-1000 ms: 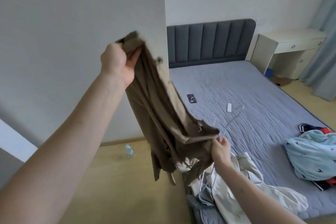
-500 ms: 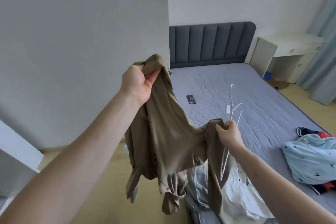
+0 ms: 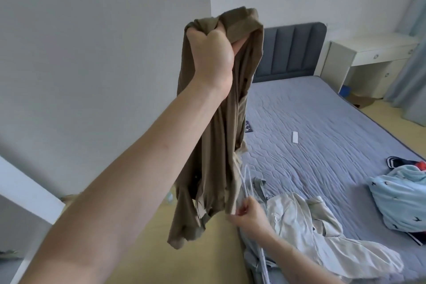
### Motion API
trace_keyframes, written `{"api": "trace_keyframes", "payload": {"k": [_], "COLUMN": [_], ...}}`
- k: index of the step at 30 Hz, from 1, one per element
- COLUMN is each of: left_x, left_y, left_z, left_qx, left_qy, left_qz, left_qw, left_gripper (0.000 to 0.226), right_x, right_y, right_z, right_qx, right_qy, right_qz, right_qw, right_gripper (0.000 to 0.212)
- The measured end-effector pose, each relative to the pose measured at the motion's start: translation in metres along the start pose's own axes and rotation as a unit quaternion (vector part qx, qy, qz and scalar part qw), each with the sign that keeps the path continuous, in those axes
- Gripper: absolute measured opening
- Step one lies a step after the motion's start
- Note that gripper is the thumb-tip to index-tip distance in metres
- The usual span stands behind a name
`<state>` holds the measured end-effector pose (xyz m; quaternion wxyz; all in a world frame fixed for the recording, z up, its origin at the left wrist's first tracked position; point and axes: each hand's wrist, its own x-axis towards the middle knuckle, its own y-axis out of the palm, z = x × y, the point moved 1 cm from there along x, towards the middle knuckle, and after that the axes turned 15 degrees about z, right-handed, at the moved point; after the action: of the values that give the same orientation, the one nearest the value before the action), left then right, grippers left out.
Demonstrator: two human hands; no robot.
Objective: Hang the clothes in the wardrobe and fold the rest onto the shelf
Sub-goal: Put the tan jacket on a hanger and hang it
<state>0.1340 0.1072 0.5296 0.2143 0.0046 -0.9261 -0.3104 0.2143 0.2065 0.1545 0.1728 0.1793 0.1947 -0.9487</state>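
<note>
The left hand (image 3: 211, 57) is clenching the bunched top of a brown shirt (image 3: 221, 145), letting it dangle over the floor beside the bed (image 3: 322, 145). The right hand (image 3: 247, 215) is pinching a white wire hanger (image 3: 245, 182), possibly the hem too. The cloth looks light and limp; taking it at the collar should steady it.

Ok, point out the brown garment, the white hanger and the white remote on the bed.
brown garment (image 3: 219, 145): head view, middle of the hanging cloth.
white hanger (image 3: 244, 176): head view, thin wire above the right hand.
white remote (image 3: 294, 137): head view, centre of its body.
</note>
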Motion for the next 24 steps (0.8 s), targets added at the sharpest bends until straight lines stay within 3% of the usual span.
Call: {"api": "trace_keyframes", "payload": {"k": [6, 9, 13, 14, 18, 24], "left_x": [0.009, 0.007, -0.002, -0.003, 0.008, 0.045], "left_y": [0.029, 0.04, 0.053, 0.055, 0.041, -0.058], "left_z": [-0.005, -0.009, -0.015, -0.016, -0.028, -0.036], "left_qx": [0.121, 0.144, 0.148, 0.146, 0.151, 0.287], "left_qy": [0.051, 0.089, 0.126, 0.129, 0.138, 0.147], "left_qz": [0.021, 0.035, 0.041, 0.043, 0.036, -0.078], "left_qw": [0.991, 0.985, 0.98, 0.98, 0.978, 0.943], "left_gripper": [0.023, 0.022, 0.018, 0.017, 0.015, 0.032], "right_x": [0.021, 0.033, 0.047, 0.049, 0.054, 0.034], "right_y": [0.044, 0.045, 0.034, 0.029, 0.008, -0.047], "right_z": [0.013, 0.034, 0.054, 0.055, 0.052, 0.046], "right_qx": [0.064, 0.097, 0.117, 0.125, 0.126, 0.236], "right_qy": [0.06, 0.06, 0.075, 0.082, 0.085, -0.026], "right_qz": [0.049, -0.025, -0.106, -0.112, -0.132, -0.159], "right_qw": [0.995, 0.993, 0.985, 0.982, 0.98, 0.958], "right_gripper": [0.061, 0.063, 0.085, 0.079, 0.014, 0.013]}}
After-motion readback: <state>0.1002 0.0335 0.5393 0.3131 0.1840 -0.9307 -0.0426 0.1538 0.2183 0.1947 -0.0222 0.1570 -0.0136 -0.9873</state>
